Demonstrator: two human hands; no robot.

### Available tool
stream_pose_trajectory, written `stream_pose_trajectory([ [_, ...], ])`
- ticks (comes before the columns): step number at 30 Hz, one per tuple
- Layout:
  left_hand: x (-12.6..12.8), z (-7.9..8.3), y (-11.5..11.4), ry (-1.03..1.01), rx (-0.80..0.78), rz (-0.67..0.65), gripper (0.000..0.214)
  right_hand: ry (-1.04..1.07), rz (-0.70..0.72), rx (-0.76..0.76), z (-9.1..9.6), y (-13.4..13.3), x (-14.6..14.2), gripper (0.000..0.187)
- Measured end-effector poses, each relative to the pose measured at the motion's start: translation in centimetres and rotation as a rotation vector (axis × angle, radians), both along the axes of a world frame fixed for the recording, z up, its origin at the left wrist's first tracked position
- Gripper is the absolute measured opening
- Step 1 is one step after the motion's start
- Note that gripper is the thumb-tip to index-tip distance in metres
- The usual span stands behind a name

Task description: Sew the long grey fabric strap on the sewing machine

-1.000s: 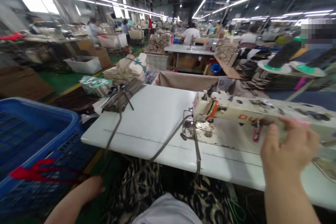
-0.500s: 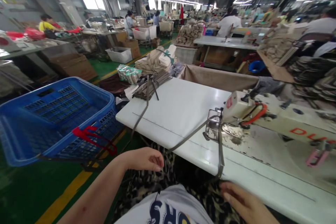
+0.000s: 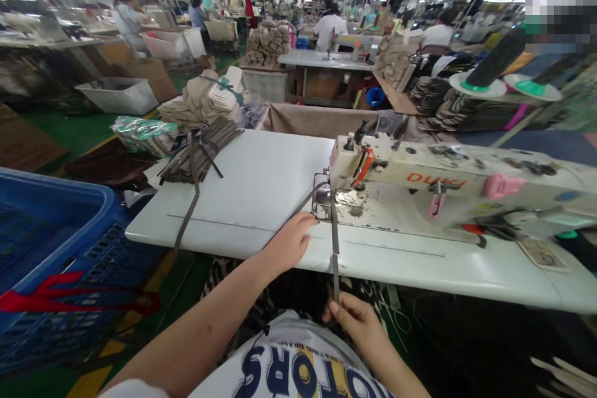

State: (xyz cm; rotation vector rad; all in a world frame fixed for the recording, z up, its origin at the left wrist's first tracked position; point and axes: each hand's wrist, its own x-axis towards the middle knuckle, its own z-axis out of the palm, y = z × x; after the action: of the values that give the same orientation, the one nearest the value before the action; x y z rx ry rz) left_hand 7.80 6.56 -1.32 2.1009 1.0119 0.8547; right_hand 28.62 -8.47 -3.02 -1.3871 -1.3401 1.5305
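A sewing machine (image 3: 373, 168) stands on the white table, with a grey-brown fabric strip (image 3: 334, 230) running from under its needle area towards me over the table edge. My right hand (image 3: 357, 317) pinches the lower end of this strip just below the edge. Left of the needle, my left hand (image 3: 291, 239) lies over the tabletop with its fingers stretched towards the machine and the thumb apart. Another length of strip passes beside or beneath that hand; its contact with the fingers is hidden. A bundle of similar strips (image 3: 205, 149) lies at the table's far left, one strip trailing over the front edge.
A blue plastic basket (image 3: 107, 211) with a red band stands at left. Behind the table are stacked beige fabric pieces (image 3: 205, 96) and a plastic-wrapped pack (image 3: 144, 135). Thread cones (image 3: 499, 62) rise at right. Several people work at machines further back.
My view has swung right. My left hand has moved from my lap up onto the table beside the needle area. My right hand has come inward and taken hold of the strip's end.
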Motion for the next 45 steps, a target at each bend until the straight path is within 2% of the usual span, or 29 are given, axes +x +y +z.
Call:
stream_pose_trajectory([
  [3, 1.5, -0.4, 2.1, 0.131, 0.138, -0.016, 0.049, -0.078, -0.04, 0.002, 0.3, -0.8, 0.0, 0.039],
  [6, 3.4, -0.5, 4.0, 0.225, 0.226, -0.013, 0.05, -0.335, -0.193, 0.022, 0.0, -1.6, -0.2, 0.028],
  [8, 4.6, -0.6, 4.9, 0.258, 0.259, -0.003, 0.048, -0.473, -0.258, 0.069, -0.1, -1.8, -0.2, 0.031],
  [10, 5.5, -0.8, 5.6, 0.275, 0.276, 0.008, 0.043, -0.495, -0.268, 0.108, -0.2, -1.8, -0.2, 0.033],
  [12, 5.9, -1.1, 5.8, 0.291, 0.296, 0.019, 0.04, -0.385, -0.215, 0.072, 0.0, -1.4, -0.2, 0.037],
  [15, 5.7, -1.6, 5.5, 0.304, 0.325, 0.025, 0.044, -0.044, -0.131, -0.05, 0.8, -0.9, -0.6, 0.047],
  [17, 5.3, -1.9, 5.3, 0.306, 0.339, 0.018, 0.046, 0.174, -0.129, -0.088, 1.5, -0.6, -1.1, 0.048],
  [19, 5.0, -2.0, 5.1, 0.305, 0.356, 0.004, 0.047, 0.287, -0.146, -0.102, 2.2, -0.4, -1.5, 0.046],
  [24, 4.9, -2.1, 4.8, 0.339, 0.405, 0.016, 0.05, 0.304, -0.199, -0.106, 2.5, 0.2, -1.6, 0.049],
  [32, 5.1, -1.8, 4.4, 0.371, 0.422, 0.024, 0.049, 0.292, -0.149, -0.068, -0.5, 0.0, -0.6, 0.053],
  [37, 5.1, -1.8, 4.3, 0.374, 0.415, 0.033, 0.05, 0.334, -0.143, -0.091, -1.7, -0.1, -0.6, 0.057],
  [41, 5.2, -1.7, 4.4, 0.407, 0.409, 0.031, 0.051, 0.362, -0.165, -0.112, -1.7, -0.1, -0.7, 0.058],
  [45, 5.2, -2.0, 4.4, 0.439, 0.431, 0.026, 0.054, 0.353, -0.157, -0.122, -0.9, -0.2, -0.7, 0.054],
])
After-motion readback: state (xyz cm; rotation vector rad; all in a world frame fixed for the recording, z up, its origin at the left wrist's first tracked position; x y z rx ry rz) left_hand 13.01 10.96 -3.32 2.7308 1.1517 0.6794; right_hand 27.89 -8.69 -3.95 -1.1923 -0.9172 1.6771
